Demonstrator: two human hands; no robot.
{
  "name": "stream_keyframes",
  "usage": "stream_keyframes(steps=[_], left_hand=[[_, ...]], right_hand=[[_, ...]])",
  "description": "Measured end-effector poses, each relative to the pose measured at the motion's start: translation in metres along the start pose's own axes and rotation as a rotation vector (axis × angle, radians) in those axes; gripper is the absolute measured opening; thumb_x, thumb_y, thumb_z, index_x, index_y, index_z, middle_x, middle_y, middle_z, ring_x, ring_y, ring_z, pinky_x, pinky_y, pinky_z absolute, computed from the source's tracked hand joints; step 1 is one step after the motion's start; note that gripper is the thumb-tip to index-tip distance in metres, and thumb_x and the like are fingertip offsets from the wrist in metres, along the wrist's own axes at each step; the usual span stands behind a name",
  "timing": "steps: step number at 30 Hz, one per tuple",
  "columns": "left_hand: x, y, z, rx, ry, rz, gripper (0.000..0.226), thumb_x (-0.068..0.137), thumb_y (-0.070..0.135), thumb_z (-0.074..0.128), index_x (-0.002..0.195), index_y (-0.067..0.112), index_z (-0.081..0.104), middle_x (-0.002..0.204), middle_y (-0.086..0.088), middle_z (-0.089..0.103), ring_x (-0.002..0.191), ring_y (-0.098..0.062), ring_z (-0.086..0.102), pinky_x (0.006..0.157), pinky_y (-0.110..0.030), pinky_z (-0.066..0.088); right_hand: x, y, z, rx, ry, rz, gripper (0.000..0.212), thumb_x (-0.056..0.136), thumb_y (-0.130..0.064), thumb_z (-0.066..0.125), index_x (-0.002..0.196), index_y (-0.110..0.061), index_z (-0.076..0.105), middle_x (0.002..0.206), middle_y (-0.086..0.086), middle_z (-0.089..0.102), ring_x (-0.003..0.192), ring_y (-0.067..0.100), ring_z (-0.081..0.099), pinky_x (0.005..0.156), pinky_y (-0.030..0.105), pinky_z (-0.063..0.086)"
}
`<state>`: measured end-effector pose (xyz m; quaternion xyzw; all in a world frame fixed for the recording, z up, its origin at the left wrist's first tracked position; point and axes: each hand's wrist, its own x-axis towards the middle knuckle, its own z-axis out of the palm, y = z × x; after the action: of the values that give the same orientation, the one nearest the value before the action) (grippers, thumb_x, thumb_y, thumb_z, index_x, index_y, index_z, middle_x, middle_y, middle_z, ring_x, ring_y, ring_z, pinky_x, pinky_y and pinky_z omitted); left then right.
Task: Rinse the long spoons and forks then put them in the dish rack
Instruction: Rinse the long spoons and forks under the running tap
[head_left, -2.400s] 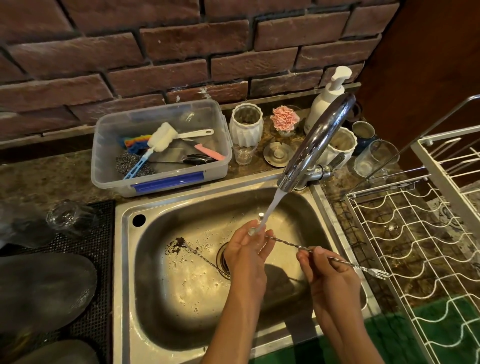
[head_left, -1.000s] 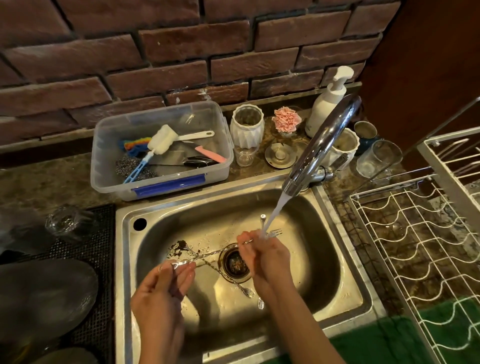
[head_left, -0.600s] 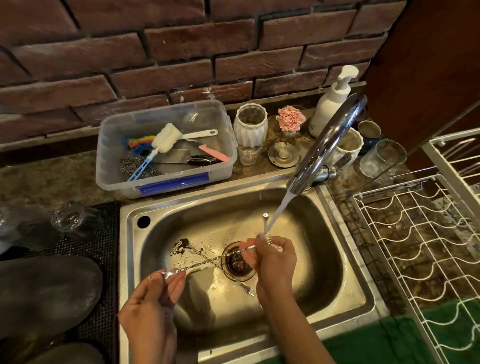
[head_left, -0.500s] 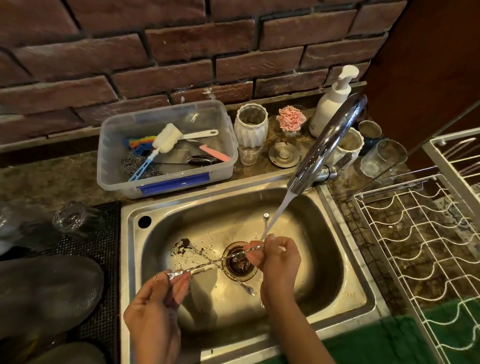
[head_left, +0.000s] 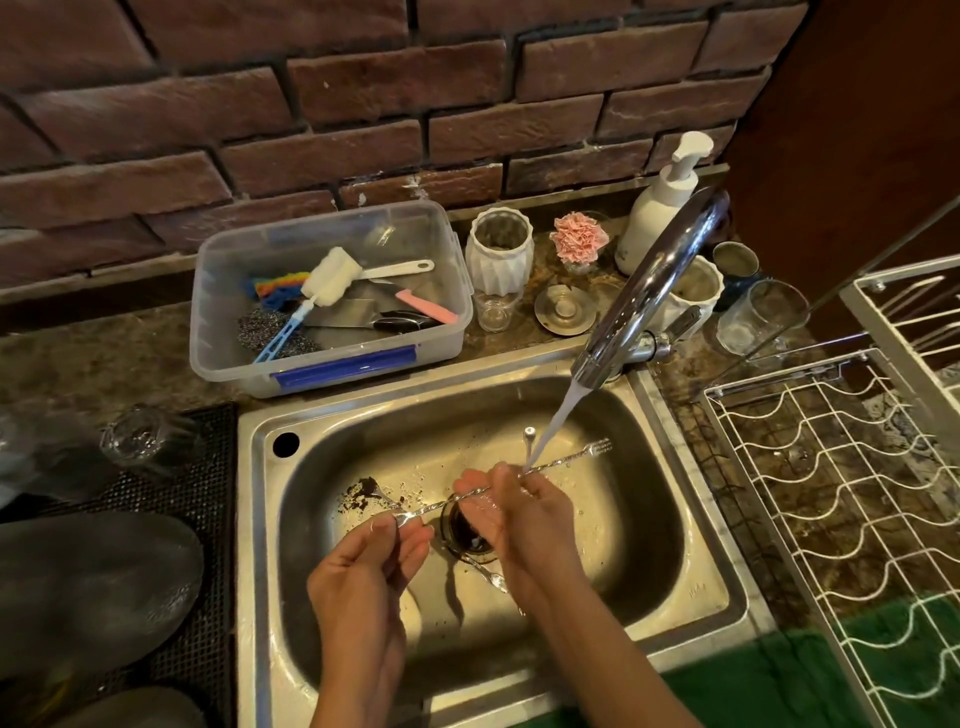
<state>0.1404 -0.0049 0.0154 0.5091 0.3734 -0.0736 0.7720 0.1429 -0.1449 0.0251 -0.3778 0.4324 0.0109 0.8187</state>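
Observation:
Over the steel sink (head_left: 691, 577) I hold a long twisted-handle fork (head_left: 566, 460) crosswise under the running water (head_left: 553, 426). My left hand (head_left: 374, 561) pinches its left end. My right hand (head_left: 511, 512) wraps around its middle, with the prongs sticking out to the right by the stream. Another long utensil (head_left: 485, 569) lies on the sink floor by the drain (head_left: 465, 535), partly hidden by my right hand. A further long utensil (head_left: 382, 496) lies left of the drain among dark residue. The white wire dish rack (head_left: 841, 483) stands to the right.
The chrome tap (head_left: 654, 280) arches over the sink's back right. Behind it stand a soap pump bottle (head_left: 657, 208), white cups, glasses and a pink flower. A plastic tub (head_left: 332, 296) holds brushes and scourers. A black mat with glassware lies left.
The fork was turned round: my right hand went from its right end to its middle under the stream, and my left hand took the left end. Its prongs now reach further right.

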Motion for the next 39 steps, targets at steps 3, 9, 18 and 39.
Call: stream_keyframes(steps=[3, 9, 18, 39], left_hand=[[0.002, 0.005, -0.006, -0.026, 0.014, 0.020, 0.015, 0.096, 0.000, 0.060, 0.091, 0.001, 0.074, 0.080, -0.021, 0.078, 0.066, -0.025, 0.077, 0.058, -0.025, 0.061], [-0.009, -0.018, 0.009, 0.193, -0.076, 0.035, 0.022, 0.095, -0.004, 0.059, 0.081, 0.001, 0.074, 0.058, -0.012, 0.067, 0.046, -0.014, 0.057, 0.045, -0.023, 0.050], [0.015, 0.011, -0.037, 0.199, 0.012, 0.128, 0.018, 0.093, -0.007, 0.059, 0.080, -0.002, 0.072, 0.053, -0.010, 0.063, 0.047, -0.018, 0.053, 0.040, -0.021, 0.044], [0.019, 0.013, -0.039, 0.257, -0.100, 0.190, 0.033, 0.094, -0.007, 0.057, 0.072, 0.007, 0.076, 0.057, -0.010, 0.062, 0.052, -0.017, 0.051, 0.045, -0.021, 0.045]], right_hand=[[0.007, -0.023, -0.010, 0.189, 0.013, -0.052, 0.012, 0.100, -0.004, 0.052, 0.094, 0.002, 0.060, 0.089, 0.022, 0.075, 0.077, 0.027, 0.073, 0.060, 0.030, 0.059], [-0.003, 0.010, 0.006, 0.004, 0.027, -0.025, 0.024, 0.100, -0.016, 0.055, 0.087, -0.007, 0.073, 0.089, 0.017, 0.077, 0.067, 0.025, 0.068, 0.057, 0.034, 0.052], [0.012, -0.025, -0.012, 0.161, 0.071, -0.071, 0.018, 0.101, -0.006, 0.052, 0.093, 0.004, 0.065, 0.084, 0.018, 0.076, 0.080, 0.026, 0.075, 0.085, 0.041, 0.059], [0.016, -0.033, -0.030, 0.192, 0.016, 0.006, 0.027, 0.101, -0.020, 0.052, 0.099, 0.004, 0.064, 0.086, 0.026, 0.074, 0.068, 0.026, 0.071, 0.062, 0.030, 0.062]])
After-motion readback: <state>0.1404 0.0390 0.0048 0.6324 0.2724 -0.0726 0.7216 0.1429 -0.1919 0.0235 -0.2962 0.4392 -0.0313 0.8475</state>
